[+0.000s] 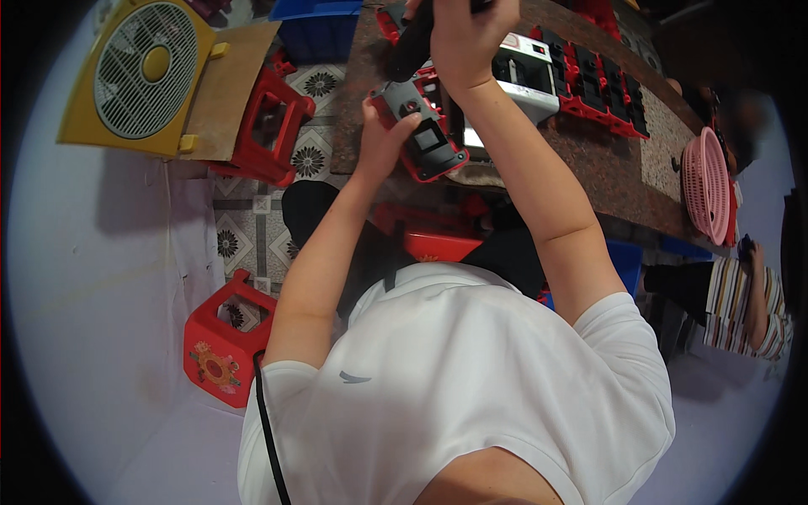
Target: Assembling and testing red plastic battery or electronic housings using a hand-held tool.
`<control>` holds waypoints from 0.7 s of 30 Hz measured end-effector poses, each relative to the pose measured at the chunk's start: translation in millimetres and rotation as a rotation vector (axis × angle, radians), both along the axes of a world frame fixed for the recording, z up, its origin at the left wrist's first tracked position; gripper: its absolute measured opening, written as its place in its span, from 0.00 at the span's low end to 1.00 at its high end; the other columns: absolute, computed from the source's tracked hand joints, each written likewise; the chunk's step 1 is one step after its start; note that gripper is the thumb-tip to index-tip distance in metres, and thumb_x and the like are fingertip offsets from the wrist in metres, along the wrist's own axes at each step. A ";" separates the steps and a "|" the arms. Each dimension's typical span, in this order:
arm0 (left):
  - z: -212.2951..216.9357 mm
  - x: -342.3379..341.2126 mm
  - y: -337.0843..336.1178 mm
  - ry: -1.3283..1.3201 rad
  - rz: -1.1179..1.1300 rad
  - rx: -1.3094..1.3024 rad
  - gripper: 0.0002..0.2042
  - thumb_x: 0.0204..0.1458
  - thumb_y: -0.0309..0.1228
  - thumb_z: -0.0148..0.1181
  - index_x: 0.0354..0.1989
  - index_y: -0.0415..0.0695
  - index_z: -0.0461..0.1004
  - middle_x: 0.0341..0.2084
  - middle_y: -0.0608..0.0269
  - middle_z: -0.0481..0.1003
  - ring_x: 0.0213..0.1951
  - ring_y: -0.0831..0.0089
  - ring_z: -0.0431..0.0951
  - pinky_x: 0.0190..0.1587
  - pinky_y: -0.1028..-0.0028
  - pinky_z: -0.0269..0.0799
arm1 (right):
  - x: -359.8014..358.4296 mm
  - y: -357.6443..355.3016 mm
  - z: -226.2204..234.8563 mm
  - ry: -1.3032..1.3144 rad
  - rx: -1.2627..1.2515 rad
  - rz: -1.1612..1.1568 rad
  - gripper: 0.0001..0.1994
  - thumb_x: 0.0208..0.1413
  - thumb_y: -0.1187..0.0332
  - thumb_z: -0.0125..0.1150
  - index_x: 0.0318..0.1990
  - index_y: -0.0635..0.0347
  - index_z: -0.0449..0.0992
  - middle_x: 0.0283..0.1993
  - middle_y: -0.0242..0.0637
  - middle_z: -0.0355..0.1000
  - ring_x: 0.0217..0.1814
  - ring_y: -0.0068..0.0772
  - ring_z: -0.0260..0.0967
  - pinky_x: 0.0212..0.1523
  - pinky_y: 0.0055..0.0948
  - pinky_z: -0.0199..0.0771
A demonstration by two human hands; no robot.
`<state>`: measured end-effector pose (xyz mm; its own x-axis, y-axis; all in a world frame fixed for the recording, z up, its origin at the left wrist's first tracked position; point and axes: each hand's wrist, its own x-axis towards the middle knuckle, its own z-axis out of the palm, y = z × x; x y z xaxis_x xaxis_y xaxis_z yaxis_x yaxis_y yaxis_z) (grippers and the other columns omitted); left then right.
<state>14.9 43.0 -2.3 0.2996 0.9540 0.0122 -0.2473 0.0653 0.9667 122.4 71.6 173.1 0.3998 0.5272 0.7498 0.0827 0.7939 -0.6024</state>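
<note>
My left hand (389,139) grips the side of a red, black and grey plastic housing (431,145), its thumb lying across the grey part. The housing is tilted at the near edge of the brown stone-topped table (358,126). Above it, my right hand (473,50) is closed round a thick black hand tool (414,49) that slants down to the left. Its lower end is close to the top of the housing; whether they touch I cannot tell. The frame's upper edge cuts off part of the right hand and the tool.
A white and black box-shaped device (526,84) stands right of my right forearm. Several red-and-black housings (593,88) line the table beyond it. A pink basket (705,189) sits at the right end. Red stools (223,345), a yellow fan (156,63) and another person (741,307) surround me.
</note>
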 end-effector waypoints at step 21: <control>22.2 -10.3 -1.0 0.120 0.046 -0.035 0.35 0.44 0.29 0.65 0.59 0.39 0.52 0.48 0.54 0.71 0.50 0.69 0.72 0.54 0.68 0.67 | -51.1 20.7 -10.3 -0.302 -0.078 0.039 0.19 0.49 0.65 0.69 0.42 0.59 0.64 0.31 0.31 0.67 0.27 0.22 0.63 0.25 0.22 0.65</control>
